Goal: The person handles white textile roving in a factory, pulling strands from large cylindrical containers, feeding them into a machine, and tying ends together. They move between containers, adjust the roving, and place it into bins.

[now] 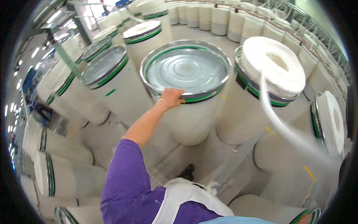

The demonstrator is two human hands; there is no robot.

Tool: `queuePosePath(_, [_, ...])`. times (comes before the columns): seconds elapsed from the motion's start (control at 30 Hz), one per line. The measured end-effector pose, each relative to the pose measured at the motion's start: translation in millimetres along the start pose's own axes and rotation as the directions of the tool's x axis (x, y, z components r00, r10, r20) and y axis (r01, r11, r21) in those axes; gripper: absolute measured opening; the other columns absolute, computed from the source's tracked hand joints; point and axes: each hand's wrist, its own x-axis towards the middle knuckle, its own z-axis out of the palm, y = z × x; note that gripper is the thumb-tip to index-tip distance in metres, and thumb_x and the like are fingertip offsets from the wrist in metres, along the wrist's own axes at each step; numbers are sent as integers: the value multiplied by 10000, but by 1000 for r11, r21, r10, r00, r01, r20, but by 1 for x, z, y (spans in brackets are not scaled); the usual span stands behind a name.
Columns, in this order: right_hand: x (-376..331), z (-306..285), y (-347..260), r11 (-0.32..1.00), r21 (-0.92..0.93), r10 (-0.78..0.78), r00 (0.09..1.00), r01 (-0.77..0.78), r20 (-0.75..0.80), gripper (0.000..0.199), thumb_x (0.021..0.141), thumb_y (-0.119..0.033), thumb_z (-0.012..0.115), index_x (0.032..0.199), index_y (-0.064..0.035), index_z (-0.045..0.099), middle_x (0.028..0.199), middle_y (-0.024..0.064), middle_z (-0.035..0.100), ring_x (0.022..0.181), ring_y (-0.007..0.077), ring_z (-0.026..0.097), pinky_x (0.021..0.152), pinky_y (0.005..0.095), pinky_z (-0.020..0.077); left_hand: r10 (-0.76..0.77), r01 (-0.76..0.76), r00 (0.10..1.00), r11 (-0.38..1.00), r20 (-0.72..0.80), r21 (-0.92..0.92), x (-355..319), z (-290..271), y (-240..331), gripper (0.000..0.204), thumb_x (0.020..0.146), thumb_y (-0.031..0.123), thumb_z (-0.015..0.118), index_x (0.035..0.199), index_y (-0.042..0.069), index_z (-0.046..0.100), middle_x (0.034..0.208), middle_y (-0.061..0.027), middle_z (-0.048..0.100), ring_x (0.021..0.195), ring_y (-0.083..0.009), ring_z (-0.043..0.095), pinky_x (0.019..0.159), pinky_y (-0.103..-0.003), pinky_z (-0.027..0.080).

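My left hand [172, 98] is closed over the near metal rim of a tall cream-coloured sliver can [192, 123], its fingers wrapped round the green-banded edge. Inside that can a grey round plate [186, 69] lies near the top, with no fibre on it. At the lower right edge, a small patch of skin, apparently my right hand [306, 218], shows beside the rim of another can [268, 210]; its fingers are hidden. Right of the held can, a can [242, 115] carries a thick white coil of sliver [274, 65]. From the coil a loose sliver strand [285, 130] sweeps toward the right.
A second can with a bare plate [106, 65] stands to the left. Filled cans crowd the left side, and one with a white coil [332, 121] stands at far right. Further cans [222, 20] line the back under a metal frame. My dark shoe [187, 171] is on the floor.
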Motion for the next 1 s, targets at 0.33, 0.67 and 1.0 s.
queuePosePath(0.33, [-217,-121,-52,895,367,-260,965,253,-32,774,639,-201,820,1283,17,449,850,223,638,786,411,608,692,445,470,-169,239,941,946,-293,220,199,107,-23,519,828,89,562,1323,41,413,1405,-212,375,1284,-396,373,1078,-460,304])
queuePosePath(0.67, [-358,-248,-51,737,477,-527,849,478,-36,316,576,-185,816,773,-59,603,681,130,509,642,357,509,564,424,381,892,-961,148,28,-426,-274,2,28,366,912,737,391,728,1445,73,250,1507,-107,261,1381,-268,265,1135,-463,185])
queuePosePath(1.0, [-392,-248,1,463,619,-737,664,635,-130,228,552,-4,699,739,-85,597,750,81,515,783,309,502,712,411,381,995,-942,98,98,18,-322,-165,-41,405,344,677,397,732,832,107,629,800,-44,641,842,-264,617,889,-413,437])
